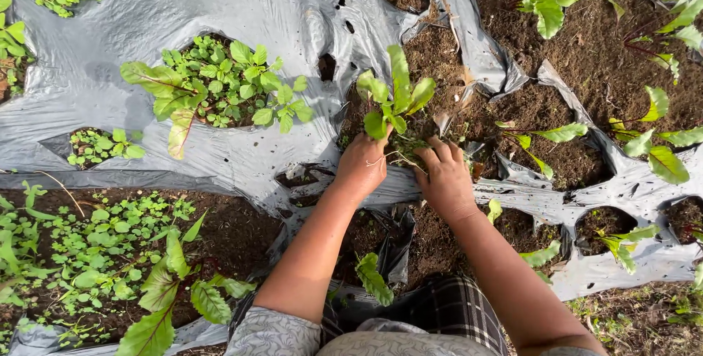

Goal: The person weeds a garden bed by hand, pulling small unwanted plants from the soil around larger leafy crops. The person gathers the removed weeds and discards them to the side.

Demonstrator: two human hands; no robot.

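- Kneeling right over a garden bed here, both hands down at the base of a small seedling point(393, 99) with bright green leaves, growing out of a torn hole in the grey plastic sheet point(242, 4).
- Left hand point(360, 165) is curled in a loose fist around the bottom of the plant, thumb side up against the lowest leaves. Looks to me like it's gripping the stem plus some pale stringy roots point(387, 157) that trail out between the two hands.
- Right hand point(444, 179) is clawed, fingertips point(438, 149) dug into the dark soil point(527, 110) just beside the stem. Can't tell if it's actually got hold of anything under there or is only pressing the dirt.
- So the seedling sits between the hands, closer to the left; leaves stick up above the knuckles, and the base is hidden by fingers.
- My take on doing this bit well: keep the grip low on the stem, not on the leaves, go gentle on those roots, and work the soil loose from the side so nothing snaps.
- Around it: a bigger plant with red-veined leaves point(176, 99) in a weedy hole to the left, more seedlings to the right, and low weeds point(95, 239) in bare ground at bottom left.
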